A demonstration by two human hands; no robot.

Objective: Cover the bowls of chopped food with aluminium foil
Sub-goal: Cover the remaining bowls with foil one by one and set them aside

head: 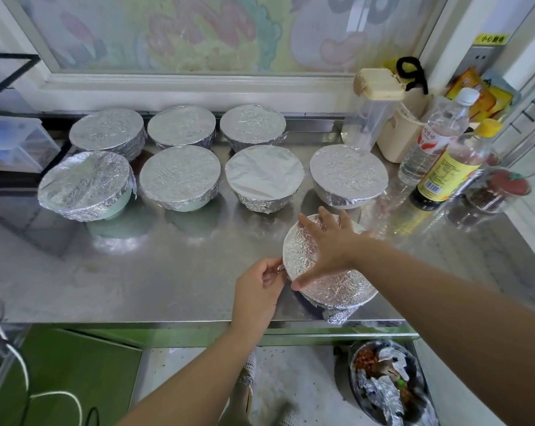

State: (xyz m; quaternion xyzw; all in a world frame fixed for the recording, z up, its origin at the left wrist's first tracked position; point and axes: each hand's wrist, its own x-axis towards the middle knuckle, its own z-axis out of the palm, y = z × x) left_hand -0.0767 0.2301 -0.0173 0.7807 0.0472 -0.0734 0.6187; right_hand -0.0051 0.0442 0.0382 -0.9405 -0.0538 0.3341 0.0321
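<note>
Head view: 7 far bowls [180, 176] were covered; right hand [330, 244] pressed flat, fingers spread, on near foil [336, 287], left hand [258, 290] pinched its edge.

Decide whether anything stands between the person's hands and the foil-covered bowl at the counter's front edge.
Nothing visible does. The right hand rests flat on the foil over the near bowl, and the left hand pinches the foil at its left rim.

A clear bottle [435, 139], sauce bottle [450, 170], pitcher [370, 118] and jar [496, 192] stand on the steel counter [167, 272].
</note>
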